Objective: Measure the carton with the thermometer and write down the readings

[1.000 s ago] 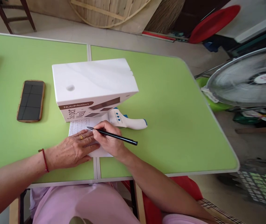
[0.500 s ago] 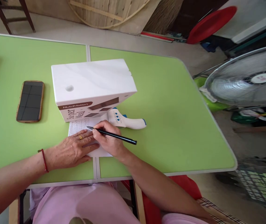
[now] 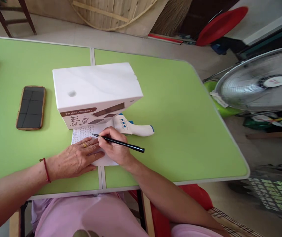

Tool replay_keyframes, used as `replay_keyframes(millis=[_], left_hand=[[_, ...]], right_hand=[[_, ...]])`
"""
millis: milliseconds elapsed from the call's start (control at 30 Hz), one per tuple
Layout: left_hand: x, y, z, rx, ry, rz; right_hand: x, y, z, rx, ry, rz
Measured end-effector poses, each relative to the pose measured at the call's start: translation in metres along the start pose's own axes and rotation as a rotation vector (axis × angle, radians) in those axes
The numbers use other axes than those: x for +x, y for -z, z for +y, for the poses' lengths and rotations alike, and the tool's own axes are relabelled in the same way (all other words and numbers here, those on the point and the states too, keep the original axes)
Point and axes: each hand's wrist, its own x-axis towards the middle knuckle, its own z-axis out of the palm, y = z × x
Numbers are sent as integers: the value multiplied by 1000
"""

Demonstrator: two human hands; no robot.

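My right hand (image 3: 115, 146) is closed around a black pen (image 3: 123, 143), its tip at a sheet of paper (image 3: 106, 160) covered with small rows of writing in its upper part. Flat on that sheet lies my left hand (image 3: 78, 156), fingers stretched toward the pen tip, a ring on one finger. Just behind the paper stands a white box (image 3: 96, 85) printed "NutriMotion", overlapping its far edge. A white and blue handheld thermometer (image 3: 136, 128) lies beyond my right hand, at the paper's right side. Both hands cover part of the sheet.
A phone (image 3: 31, 108) in a brown case rests on the green table (image 3: 180, 131), left of the box. At the right, past the table edge, stands a large fan (image 3: 262, 82). A red round object (image 3: 222, 26) and a wooden stool (image 3: 14, 19) are farther back.
The view has shifted very slightly. Both hands, the pen and the things on the table keep practically the same places.
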Motion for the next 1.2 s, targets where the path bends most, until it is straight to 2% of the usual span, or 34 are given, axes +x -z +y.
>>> replay_keyframes(millis=[567, 1200], left_hand=[[1, 3, 0, 20, -9, 3], [0, 1, 0, 42, -3, 10]], right_hand=[[3, 1, -2, -15, 63, 2], [0, 2, -1, -20, 4, 35]])
